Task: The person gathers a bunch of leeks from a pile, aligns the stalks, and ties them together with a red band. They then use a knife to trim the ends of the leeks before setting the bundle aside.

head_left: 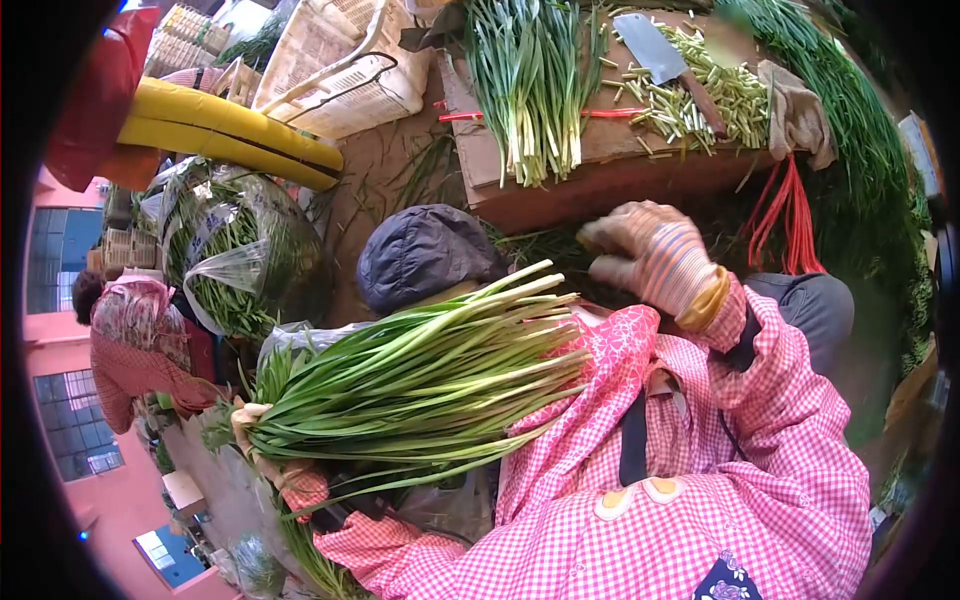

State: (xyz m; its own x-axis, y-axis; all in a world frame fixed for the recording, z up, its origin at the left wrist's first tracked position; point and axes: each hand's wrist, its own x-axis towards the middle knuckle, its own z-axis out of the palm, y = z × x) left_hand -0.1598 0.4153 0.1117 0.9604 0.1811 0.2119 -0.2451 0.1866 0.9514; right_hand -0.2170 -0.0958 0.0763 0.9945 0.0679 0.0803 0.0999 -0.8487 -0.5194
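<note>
My left hand [247, 428], partly hidden by leaves, is closed round the leafy end of a bunch of long flat-leaved greens [410, 390]. The bunch lies across my lap, its pale stem ends pointing right against my pink checked clothing. In a striped glove, my right hand [655, 255] hangs above my lap with fingers apart and a little blurred, nothing seen in it. Beyond it, on a brown board [620, 165], rest another bunch of greens [530, 85], a cleaver [655, 55] with a wooden handle, and many cut stem pieces [735, 105].
Red ties [787, 225] hang below a cloth [800, 110] at the board's edge. More greens [830, 90] are heaped at right. A plastic bag of greens [240, 255], a white crate [345, 70] and a yellow padded tube [230, 130] stand left. Another person [145, 345] sits farther left.
</note>
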